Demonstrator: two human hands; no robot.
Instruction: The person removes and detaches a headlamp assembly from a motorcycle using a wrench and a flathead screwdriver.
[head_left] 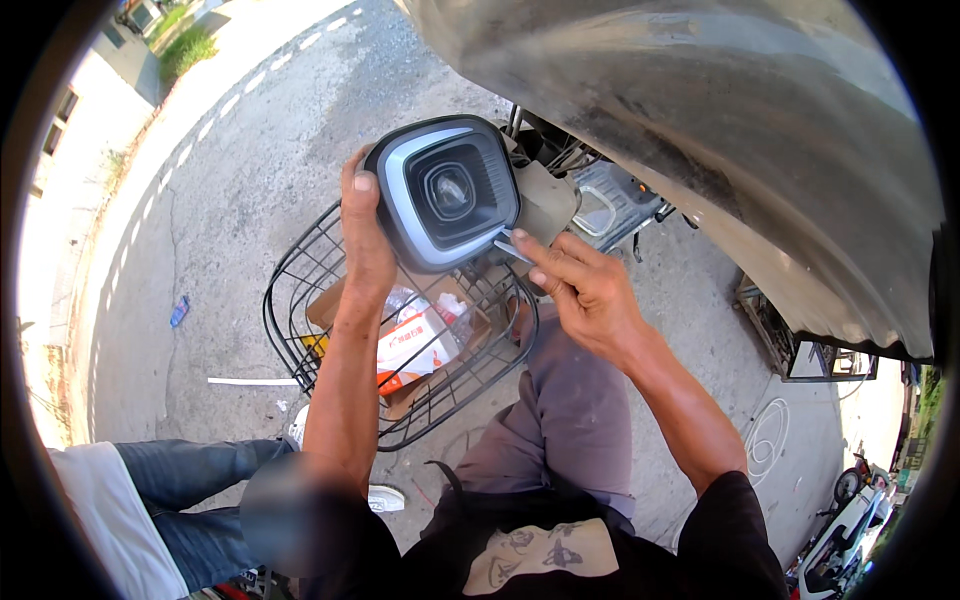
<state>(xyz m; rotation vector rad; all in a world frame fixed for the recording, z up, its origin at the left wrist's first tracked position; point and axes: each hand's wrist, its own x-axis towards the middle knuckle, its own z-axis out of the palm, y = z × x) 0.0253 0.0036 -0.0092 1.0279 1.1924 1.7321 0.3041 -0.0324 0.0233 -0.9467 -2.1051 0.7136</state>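
Square black plastic housing (448, 195): left hand (366, 235) clasped its left, likely steadying; right hand (592, 292) pinched thin whitish strip (513, 251) lower-right.

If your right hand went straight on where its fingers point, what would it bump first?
Probably the lower right corner of the square black-and-silver housing. The right hand points there, with a pale sliver at its fingertips. It looks very close, though depth is hard to tell.
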